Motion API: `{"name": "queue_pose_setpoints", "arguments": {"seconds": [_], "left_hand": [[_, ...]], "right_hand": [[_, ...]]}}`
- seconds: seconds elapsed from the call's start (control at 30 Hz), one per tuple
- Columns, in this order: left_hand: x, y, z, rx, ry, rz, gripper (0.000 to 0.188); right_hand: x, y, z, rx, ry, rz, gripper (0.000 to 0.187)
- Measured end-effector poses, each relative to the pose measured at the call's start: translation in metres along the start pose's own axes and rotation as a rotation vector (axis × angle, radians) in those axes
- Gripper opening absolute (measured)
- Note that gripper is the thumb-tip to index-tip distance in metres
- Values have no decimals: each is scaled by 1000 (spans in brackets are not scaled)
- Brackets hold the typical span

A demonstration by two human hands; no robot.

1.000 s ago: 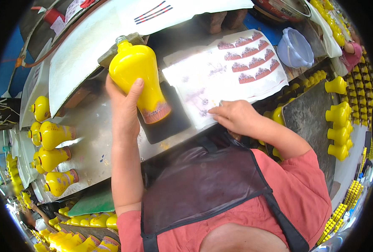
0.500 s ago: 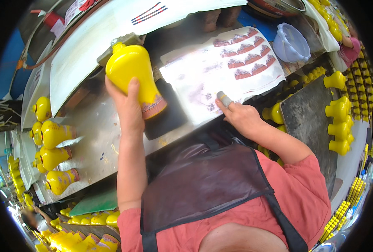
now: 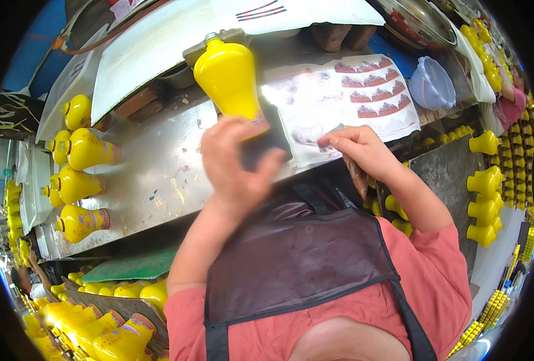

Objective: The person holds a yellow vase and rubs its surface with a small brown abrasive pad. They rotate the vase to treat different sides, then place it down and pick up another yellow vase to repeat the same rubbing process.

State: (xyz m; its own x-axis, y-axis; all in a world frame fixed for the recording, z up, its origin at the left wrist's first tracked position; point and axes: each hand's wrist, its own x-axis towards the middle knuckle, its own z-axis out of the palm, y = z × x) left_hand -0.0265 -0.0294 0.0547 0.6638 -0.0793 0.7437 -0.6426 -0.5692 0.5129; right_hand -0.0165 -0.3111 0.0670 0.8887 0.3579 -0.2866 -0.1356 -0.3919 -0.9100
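Note:
A yellow vase [image 3: 228, 75] with a patterned band at its base lies with its neck toward a grey block [image 3: 196, 57]. My left hand [image 3: 235, 162], blurred by motion, is at the vase's base end, thumb spread from the fingers, nothing visible in it. Over the near edge of the white decal sheet [image 3: 315, 99], my right hand [image 3: 366, 150] pinches a limp reddish-brown decal strip [image 3: 356, 175] that hangs below the fingers. A filmy, purplish patch [image 3: 308, 135] shows by its fingertips. A grey finger cover [image 3: 333, 129] is partly visible there.
Several yellow vases [image 3: 86, 150] lie at the metal table's left end. A pale blue bucket [image 3: 432, 84] stands at the far right, beside a large basin [image 3: 420, 21]. More vases stand on a dark board [image 3: 444, 174] at right and below a green board [image 3: 131, 265].
My left hand has come off the vase's body, which now lies by the block. My right hand has gone from touching the sheet to pinching a decal strip. The view has shifted.

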Motion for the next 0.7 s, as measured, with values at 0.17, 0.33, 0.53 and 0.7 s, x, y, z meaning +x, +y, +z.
{"name": "queue_pose_setpoints", "arguments": {"seconds": [0.17,0.33,0.53,0.7], "left_hand": [[1,23,16,169,-115,183,47],[15,19,4,180,-8,188,27],[38,19,-19,-221,-31,-256,7],[54,-2,-12,-552,116,-708,12]], "right_hand": [[1,-65,24,412,-160,65,45],[2,-92,32,382,-206,111,52],[44,-106,23,-103,46,-331,64],[107,-119,14,-92,-57,-367,14]]}}
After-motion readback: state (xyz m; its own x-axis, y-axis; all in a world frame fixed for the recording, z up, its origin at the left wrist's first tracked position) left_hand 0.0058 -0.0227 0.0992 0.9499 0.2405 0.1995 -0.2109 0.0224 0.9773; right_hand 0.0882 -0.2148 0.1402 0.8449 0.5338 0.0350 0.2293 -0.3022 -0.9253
